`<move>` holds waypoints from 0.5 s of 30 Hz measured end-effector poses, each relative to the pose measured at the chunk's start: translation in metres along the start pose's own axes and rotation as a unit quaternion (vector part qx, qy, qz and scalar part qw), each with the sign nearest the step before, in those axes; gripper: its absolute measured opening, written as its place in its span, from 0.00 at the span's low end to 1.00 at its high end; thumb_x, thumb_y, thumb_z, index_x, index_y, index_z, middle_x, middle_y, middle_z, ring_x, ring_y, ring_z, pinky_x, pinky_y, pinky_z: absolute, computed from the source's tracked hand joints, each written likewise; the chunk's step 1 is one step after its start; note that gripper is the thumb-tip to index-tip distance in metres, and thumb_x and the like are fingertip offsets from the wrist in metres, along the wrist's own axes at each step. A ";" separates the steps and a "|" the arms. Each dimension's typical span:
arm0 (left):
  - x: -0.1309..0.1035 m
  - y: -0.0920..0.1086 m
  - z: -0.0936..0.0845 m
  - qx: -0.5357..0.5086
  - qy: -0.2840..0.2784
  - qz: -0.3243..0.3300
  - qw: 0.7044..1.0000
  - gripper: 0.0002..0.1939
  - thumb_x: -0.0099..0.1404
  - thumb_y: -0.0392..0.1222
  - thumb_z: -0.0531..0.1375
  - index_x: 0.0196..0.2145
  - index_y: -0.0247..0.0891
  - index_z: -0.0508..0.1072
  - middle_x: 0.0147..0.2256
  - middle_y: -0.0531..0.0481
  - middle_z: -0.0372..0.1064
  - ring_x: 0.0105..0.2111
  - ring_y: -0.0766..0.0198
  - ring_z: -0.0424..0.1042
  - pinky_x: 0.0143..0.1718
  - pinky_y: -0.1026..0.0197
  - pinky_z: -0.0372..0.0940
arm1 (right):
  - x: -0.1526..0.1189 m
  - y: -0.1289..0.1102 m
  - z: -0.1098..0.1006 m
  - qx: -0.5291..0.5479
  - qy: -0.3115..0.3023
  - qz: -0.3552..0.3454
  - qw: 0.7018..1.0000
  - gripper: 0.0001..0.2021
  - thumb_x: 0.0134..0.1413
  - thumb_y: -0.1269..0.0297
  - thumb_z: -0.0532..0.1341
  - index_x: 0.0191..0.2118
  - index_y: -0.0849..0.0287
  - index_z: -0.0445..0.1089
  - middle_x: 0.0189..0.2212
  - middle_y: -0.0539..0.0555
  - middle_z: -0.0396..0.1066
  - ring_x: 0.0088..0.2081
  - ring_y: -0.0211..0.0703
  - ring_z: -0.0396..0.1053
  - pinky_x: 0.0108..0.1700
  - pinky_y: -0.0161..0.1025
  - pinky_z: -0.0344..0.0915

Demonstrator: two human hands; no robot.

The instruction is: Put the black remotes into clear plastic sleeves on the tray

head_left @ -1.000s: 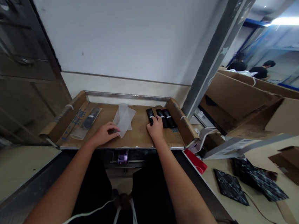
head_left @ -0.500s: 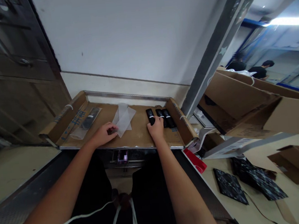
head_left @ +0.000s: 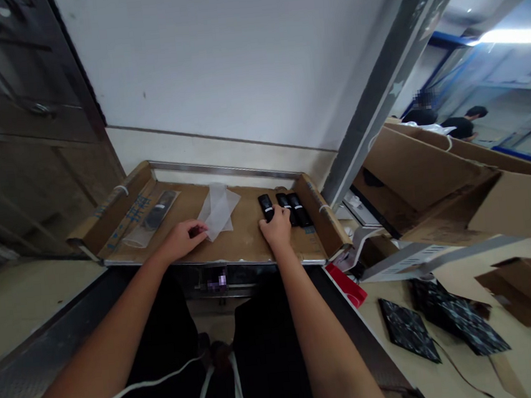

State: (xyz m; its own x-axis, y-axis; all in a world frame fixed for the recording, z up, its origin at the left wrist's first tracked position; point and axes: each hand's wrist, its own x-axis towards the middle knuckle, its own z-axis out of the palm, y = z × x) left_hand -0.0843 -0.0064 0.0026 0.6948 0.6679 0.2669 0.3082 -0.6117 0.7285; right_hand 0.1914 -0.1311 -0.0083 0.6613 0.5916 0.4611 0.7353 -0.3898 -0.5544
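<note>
My left hand [head_left: 185, 239] is at the lower left corner of the translucent plastic bags [head_left: 219, 208], its fingertips closed on the edge of one. The bags lie overlapping in the cardboard-lined tray [head_left: 246, 244]. My right hand [head_left: 276, 226] has its fingers wrapped round the lower part of a long black item [head_left: 264, 203] with a white label band. Its kind is unclear, and the hand hides its lower end. Two similar black items [head_left: 300, 211] lie side by side just to the right. At the tray's left, another dark item [head_left: 157, 215] rests inside a clear bag.
Cardboard walls [head_left: 325, 212] edge the tray, with a white wall [head_left: 233, 58] behind it. Large open cartons [head_left: 437, 176] stand to the right. Dark patterned flat pieces [head_left: 409, 329] and a red piece [head_left: 346, 285] lie lower right. People [head_left: 462, 124] are in the far background.
Both hands stay nearly in place. My left hand's fingers have shifted slightly at the bag's edge, and the view has moved a little.
</note>
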 end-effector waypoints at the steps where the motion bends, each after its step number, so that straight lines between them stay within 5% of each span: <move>1: 0.000 0.000 0.000 0.002 0.001 0.000 1.000 0.14 0.61 0.49 0.60 0.39 0.38 0.77 0.32 0.50 0.73 0.32 0.61 0.69 0.36 0.59 0.63 | 0.000 -0.001 0.000 -0.002 0.003 0.004 1.000 0.27 0.46 0.66 0.62 0.55 0.60 0.65 0.51 0.63 0.61 0.44 0.52 0.69 0.49 0.47 0.66; 9: 0.000 -0.003 0.002 0.015 0.070 -0.001 0.997 0.14 0.63 0.49 0.58 0.40 0.38 0.76 0.35 0.49 0.73 0.32 0.62 0.69 0.37 0.60 0.63 | 0.007 0.006 0.003 0.109 0.055 0.018 0.992 0.29 0.41 0.66 0.64 0.54 0.60 0.67 0.48 0.62 0.63 0.47 0.51 0.67 0.55 0.48 0.65; 15: 0.000 -0.009 0.004 0.042 0.118 -0.002 0.992 0.15 0.65 0.50 0.56 0.43 0.40 0.75 0.36 0.49 0.74 0.35 0.61 0.71 0.38 0.60 0.63 | 0.012 0.013 0.002 0.197 0.012 0.047 0.979 0.29 0.37 0.62 0.65 0.51 0.62 0.69 0.42 0.58 0.70 0.43 0.50 0.69 0.52 0.47 0.66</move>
State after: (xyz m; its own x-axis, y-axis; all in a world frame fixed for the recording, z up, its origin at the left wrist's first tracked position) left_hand -0.0848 -0.0025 -0.0065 0.5253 0.7449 0.4114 0.3712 -0.6356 0.6769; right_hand 0.2090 -0.1273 -0.0116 0.7296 0.5478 0.4094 0.5602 -0.1353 -0.8172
